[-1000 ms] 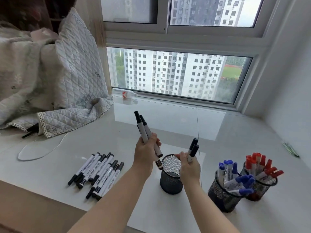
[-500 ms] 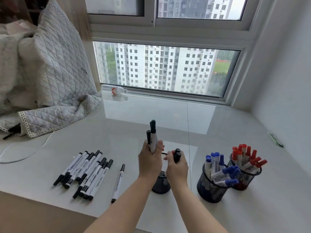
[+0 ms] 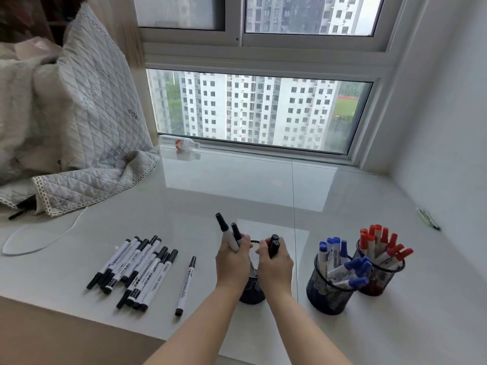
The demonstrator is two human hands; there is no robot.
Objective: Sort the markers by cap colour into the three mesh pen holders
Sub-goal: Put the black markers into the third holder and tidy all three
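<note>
My left hand (image 3: 232, 262) grips two black-capped markers (image 3: 229, 233), caps up and leaning left, over the near mesh holder (image 3: 252, 293). My right hand (image 3: 275, 267) grips two more black-capped markers (image 3: 273, 245) at the same holder's rim. Both hands hide most of that holder. A heap of black-capped markers (image 3: 137, 270) lies on the sill at the left, and a single black-capped marker (image 3: 186, 281) lies apart beside it. To the right stand a mesh holder with blue-capped markers (image 3: 326, 293) and one with red-capped markers (image 3: 382, 277).
A quilted blanket (image 3: 73, 143) is piled at the left, with a white cable (image 3: 39, 241) curling in front of it. A small bottle (image 3: 181, 144) lies by the window frame. A green pen (image 3: 427, 218) lies by the right wall. The sill's front edge (image 3: 79, 312) runs near the marker heap.
Both hands have come down onto the near holder. The left hand's markers now lean left. One black marker now lies apart from the heap.
</note>
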